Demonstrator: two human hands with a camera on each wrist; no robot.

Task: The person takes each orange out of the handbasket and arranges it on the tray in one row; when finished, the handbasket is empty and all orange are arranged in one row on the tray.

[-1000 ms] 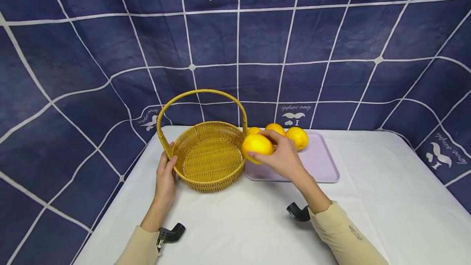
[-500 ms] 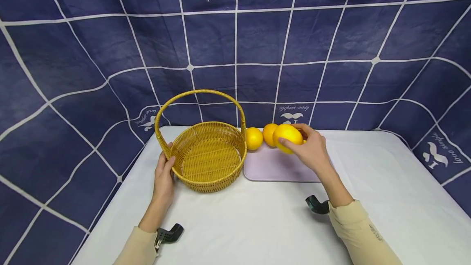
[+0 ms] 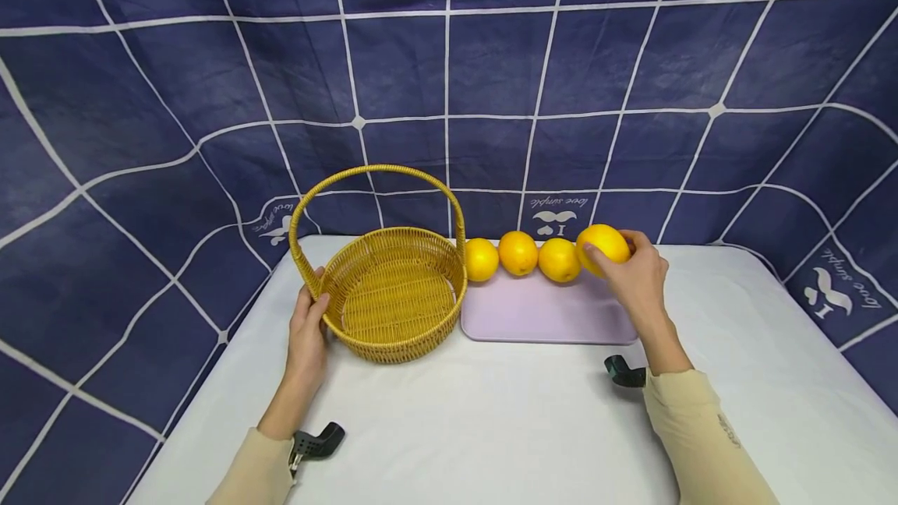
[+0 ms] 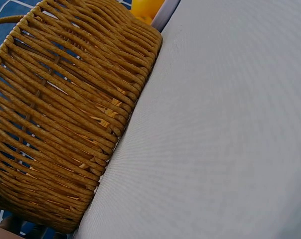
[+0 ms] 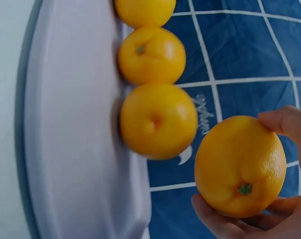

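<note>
My right hand holds an orange between thumb and fingers over the right end of a pale purple tray. In the right wrist view, the green stem end of this held orange shows. Along the tray's back edge sit three more oranges in a row: a left one, a middle one and a right one. With my left hand I grip the left side of a woven basket near the foot of its tall handle. No fruit is seen inside the basket.
The basket stands beside the tray's left end on a white-covered table. A blue curtain with white lines hangs close behind both. A black wrist mount sits on the left wrist, another mount on the right.
My right hand has carried the orange rightward, from beside the basket's rim across to the tray's right end. My left hand keeps its grip on the basket, which stays in place.
</note>
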